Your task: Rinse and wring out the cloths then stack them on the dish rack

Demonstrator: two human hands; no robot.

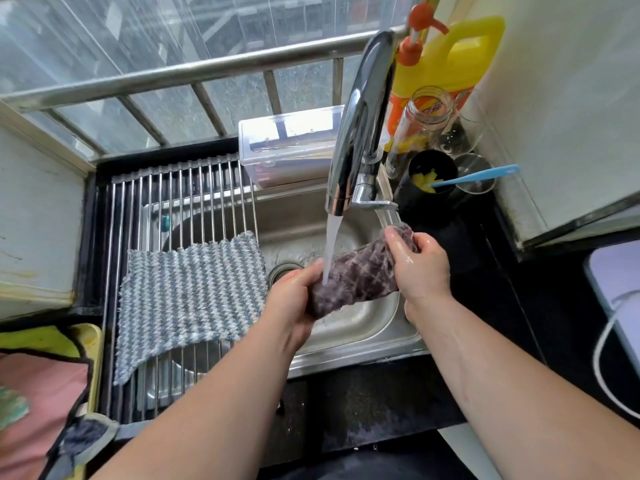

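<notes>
A dark purple-grey cloth, bunched into a roll, is held over the steel sink under water running from the chrome faucet. My left hand grips its lower left end. Its upper right end is gripped by my right hand. A blue-and-white striped cloth lies spread flat on the roll-up wire dish rack that covers the sink's left half.
A clear plastic box stands behind the sink. A yellow detergent jug, glass jars and a black cup holding a blue brush crowd the right corner. Pink and green cloths lie in a tray at lower left. The drain shows beside my left hand.
</notes>
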